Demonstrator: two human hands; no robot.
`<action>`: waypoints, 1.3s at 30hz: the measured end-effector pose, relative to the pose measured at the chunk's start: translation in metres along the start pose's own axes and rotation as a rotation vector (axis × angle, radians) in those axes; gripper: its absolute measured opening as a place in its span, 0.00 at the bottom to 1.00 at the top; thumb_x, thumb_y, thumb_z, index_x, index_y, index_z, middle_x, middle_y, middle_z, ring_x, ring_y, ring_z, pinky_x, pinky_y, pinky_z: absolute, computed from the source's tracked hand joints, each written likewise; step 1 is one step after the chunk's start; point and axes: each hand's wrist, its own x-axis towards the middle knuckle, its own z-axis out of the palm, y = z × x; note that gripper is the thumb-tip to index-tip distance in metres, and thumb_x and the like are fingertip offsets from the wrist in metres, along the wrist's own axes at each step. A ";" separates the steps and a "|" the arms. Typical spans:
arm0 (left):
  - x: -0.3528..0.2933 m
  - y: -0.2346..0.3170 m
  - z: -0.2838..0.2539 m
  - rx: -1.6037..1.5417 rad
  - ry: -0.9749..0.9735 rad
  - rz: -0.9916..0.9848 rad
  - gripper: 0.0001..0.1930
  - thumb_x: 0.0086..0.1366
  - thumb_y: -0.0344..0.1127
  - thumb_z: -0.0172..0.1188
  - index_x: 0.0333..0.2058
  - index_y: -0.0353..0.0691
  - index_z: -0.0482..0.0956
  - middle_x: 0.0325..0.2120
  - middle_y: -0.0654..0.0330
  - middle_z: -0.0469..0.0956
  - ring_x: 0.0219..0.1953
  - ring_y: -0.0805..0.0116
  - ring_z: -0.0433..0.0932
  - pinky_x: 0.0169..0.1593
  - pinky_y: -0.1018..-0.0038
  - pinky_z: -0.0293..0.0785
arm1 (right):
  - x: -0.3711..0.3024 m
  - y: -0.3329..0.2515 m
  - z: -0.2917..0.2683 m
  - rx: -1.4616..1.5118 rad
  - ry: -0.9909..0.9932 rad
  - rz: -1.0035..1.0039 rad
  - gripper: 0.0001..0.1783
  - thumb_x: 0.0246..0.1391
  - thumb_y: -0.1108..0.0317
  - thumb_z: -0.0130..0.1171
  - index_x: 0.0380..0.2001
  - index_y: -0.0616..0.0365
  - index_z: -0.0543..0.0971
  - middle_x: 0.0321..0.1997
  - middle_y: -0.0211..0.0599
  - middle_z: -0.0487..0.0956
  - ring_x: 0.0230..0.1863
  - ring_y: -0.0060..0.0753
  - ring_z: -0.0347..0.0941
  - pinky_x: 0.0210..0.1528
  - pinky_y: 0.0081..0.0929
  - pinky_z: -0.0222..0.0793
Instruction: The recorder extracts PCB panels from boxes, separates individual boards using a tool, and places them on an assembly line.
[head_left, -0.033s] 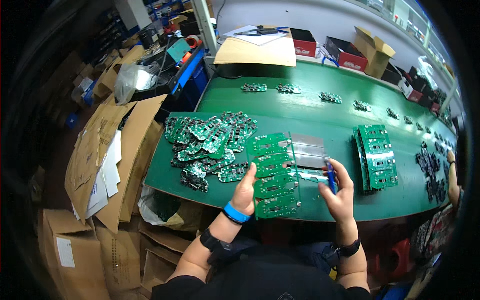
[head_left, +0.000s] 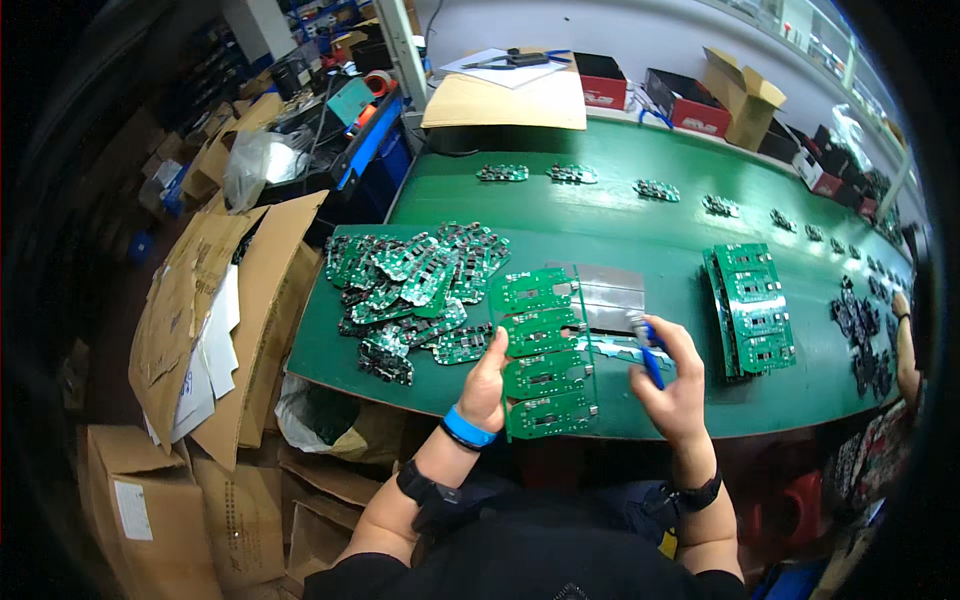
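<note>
My left hand point(head_left: 484, 385) grips the left edge of a green circuit board panel point(head_left: 548, 362), made of several joined boards and held above the bench. To its right, my right hand point(head_left: 678, 385) is closed round a small blue-handled tool point(head_left: 652, 365). The tool's greyish head points up and left, apart from the panel; its exact kind is too small to tell. Behind the panel lies a flat grey sheet point(head_left: 610, 298), partly covered. A pile of loose circuit boards point(head_left: 420, 275) sits left of the panel. A stack of board panels point(head_left: 755, 310) stands right of my right hand.
Single boards point(head_left: 657, 190) form a row across the green bench point(head_left: 620, 240). Black parts point(head_left: 858, 335) lie at the right, near another person's arm point(head_left: 906, 355). A cardboard flap point(head_left: 505, 100), pliers point(head_left: 515, 61) and red-black boxes point(head_left: 688, 105) are behind. Cardboard boxes point(head_left: 150, 510) fill the left.
The blue-handled tool has turned in my right hand, its head now leaning further left. My left hand still holds the panel in nearly the same place. The whole view has shifted slightly.
</note>
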 end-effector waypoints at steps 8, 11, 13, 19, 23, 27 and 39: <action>-0.016 -0.001 0.007 0.138 0.000 -0.007 0.25 0.70 0.49 0.28 0.61 0.42 0.49 0.54 0.50 0.64 0.53 0.57 0.69 0.52 0.60 0.71 | 0.014 -0.023 0.011 -0.852 -0.090 -0.434 0.33 0.28 0.65 0.63 0.47 0.52 0.74 0.41 0.35 0.72 0.43 0.39 0.66 0.46 0.37 0.56; -0.020 0.000 0.016 0.259 -0.008 0.040 0.24 0.70 0.47 0.30 0.61 0.44 0.48 0.53 0.50 0.64 0.52 0.59 0.69 0.52 0.62 0.71 | 0.015 -0.026 0.009 -0.872 -0.103 -0.437 0.34 0.26 0.67 0.63 0.47 0.52 0.74 0.40 0.35 0.72 0.42 0.40 0.66 0.46 0.37 0.57; -0.022 -0.001 0.017 0.298 0.012 0.030 0.23 0.71 0.46 0.30 0.61 0.44 0.48 0.53 0.51 0.64 0.53 0.61 0.69 0.53 0.64 0.70 | 0.016 -0.026 0.008 -0.874 -0.107 -0.434 0.34 0.26 0.66 0.63 0.47 0.52 0.74 0.41 0.35 0.72 0.42 0.39 0.66 0.46 0.37 0.56; -0.023 -0.004 0.022 0.372 0.033 0.058 0.23 0.71 0.43 0.32 0.61 0.44 0.48 0.53 0.52 0.64 0.53 0.63 0.68 0.53 0.66 0.69 | 0.016 -0.031 0.002 -0.897 -0.118 -0.437 0.33 0.27 0.66 0.64 0.46 0.52 0.74 0.40 0.34 0.72 0.42 0.37 0.66 0.45 0.36 0.56; -0.024 -0.006 0.022 0.408 0.053 0.068 0.23 0.71 0.43 0.33 0.61 0.43 0.48 0.53 0.53 0.64 0.53 0.64 0.68 0.53 0.68 0.69 | 0.016 -0.033 -0.002 -0.896 -0.144 -0.434 0.33 0.27 0.66 0.64 0.46 0.52 0.74 0.39 0.34 0.72 0.41 0.37 0.66 0.44 0.36 0.56; -0.022 -0.007 0.021 0.454 0.029 0.064 0.23 0.71 0.44 0.33 0.61 0.41 0.49 0.53 0.53 0.65 0.53 0.65 0.68 0.53 0.69 0.68 | 0.015 -0.031 -0.005 -0.902 -0.147 -0.432 0.33 0.27 0.66 0.65 0.46 0.51 0.74 0.40 0.34 0.71 0.41 0.37 0.66 0.44 0.36 0.56; -0.022 -0.009 0.024 0.537 0.081 0.080 0.22 0.71 0.43 0.33 0.59 0.39 0.52 0.52 0.54 0.66 0.52 0.66 0.68 0.54 0.70 0.67 | 0.013 -0.030 -0.008 -0.908 -0.141 -0.424 0.33 0.28 0.66 0.65 0.46 0.52 0.74 0.40 0.34 0.71 0.41 0.37 0.66 0.44 0.36 0.56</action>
